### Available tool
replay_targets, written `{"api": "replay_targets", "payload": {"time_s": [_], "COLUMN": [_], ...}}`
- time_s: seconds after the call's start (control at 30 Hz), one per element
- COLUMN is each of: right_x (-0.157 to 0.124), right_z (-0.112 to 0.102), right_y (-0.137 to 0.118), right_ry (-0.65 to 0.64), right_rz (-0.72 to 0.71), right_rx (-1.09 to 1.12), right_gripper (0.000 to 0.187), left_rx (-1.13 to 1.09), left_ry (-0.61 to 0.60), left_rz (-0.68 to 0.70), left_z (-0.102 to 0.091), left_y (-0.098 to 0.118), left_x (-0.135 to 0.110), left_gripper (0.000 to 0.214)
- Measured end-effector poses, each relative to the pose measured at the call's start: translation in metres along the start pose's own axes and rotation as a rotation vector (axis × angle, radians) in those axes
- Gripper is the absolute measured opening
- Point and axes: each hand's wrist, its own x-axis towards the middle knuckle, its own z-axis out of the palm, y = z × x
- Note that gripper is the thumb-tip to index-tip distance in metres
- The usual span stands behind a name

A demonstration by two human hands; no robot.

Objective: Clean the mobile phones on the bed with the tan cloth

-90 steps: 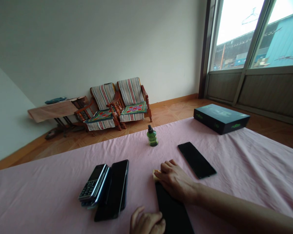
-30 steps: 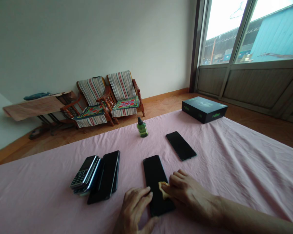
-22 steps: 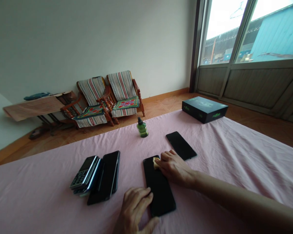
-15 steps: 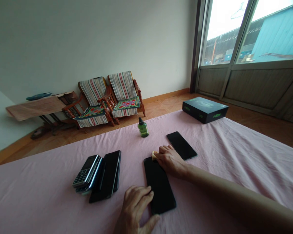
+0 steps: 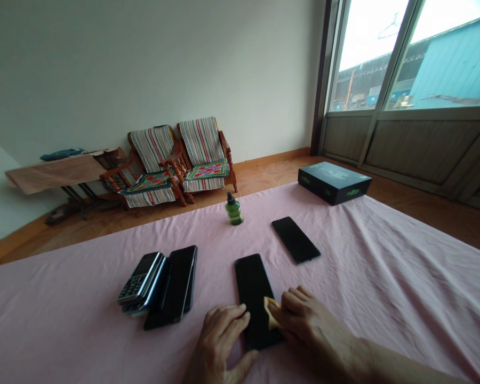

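Note:
A black smartphone [image 5: 254,282] lies screen up on the pink cloth in front of me. My left hand [image 5: 222,341] rests at its left side, fingers stretched out with the tips on the edge and the thumb spread near the lower end. In the closed fingers of my right hand [image 5: 304,317] is a small yellow cloth [image 5: 271,312], pressed on the lower right part of the screen. Another black smartphone [image 5: 296,240] lies flat beyond my right hand. To the left are a stack of keypad phones [image 5: 139,282] and leaning black smartphones [image 5: 174,288].
A green spray bottle [image 5: 234,210] stands upright near the far edge of the pink bedsheet-like cover [image 5: 84,282]. At the far right corner sits a black box [image 5: 334,182] with green lettering. Wooden chairs [image 5: 204,154] and a covered side table [image 5: 64,170] stand by the wall.
My right hand has slid the yellow cloth from the phone's top end down towards its lower right edge. The left hand has stayed at the phone's left side.

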Motion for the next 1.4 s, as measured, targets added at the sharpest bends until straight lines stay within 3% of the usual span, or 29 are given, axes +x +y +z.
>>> {"api": "replay_targets", "payload": {"time_s": [0.13,0.3,0.4,0.57,0.7,0.93,1.17,1.4], "right_x": [0.008,0.055,0.084,0.113,0.117,0.106,0.112,0.109], "right_z": [-0.006,-0.012,-0.006,0.014,0.017,0.002,0.01,0.004], "right_y": [0.004,0.026,0.031,0.017,0.013,0.025,0.014,0.029], "right_ry": [-0.001,0.01,0.006,-0.028,-0.048,-0.016,-0.062,-0.022], "right_rz": [0.009,0.099,0.103,0.055,0.039,0.171,0.054,0.213], "right_rx": [-0.031,-0.157,-0.195,-0.189,-0.181,-0.23,-0.181,-0.216], "right_gripper": [0.02,0.018,0.015,0.013,0.014,0.016,0.016,0.018], "left_rx": [0.009,0.022,0.005,-0.034,-0.034,-0.032,-0.029,-0.035], "left_ry": [0.009,0.023,0.027,0.028,0.033,0.031,0.023,0.03], "left_rz": [0.023,0.045,0.042,0.018,0.014,0.036,0.038,0.029], "left_z": [0.0,0.001,0.001,0.0,0.0,-0.002,0.0,0.001], "left_y": [0.0,-0.002,-0.002,-0.001,-0.001,0.0,0.0,-0.001], "left_x": [0.001,0.002,0.002,0.002,0.002,0.003,0.004,0.0], "left_gripper": [0.037,0.037,0.035,0.035,0.035,0.037,0.036,0.038]}}
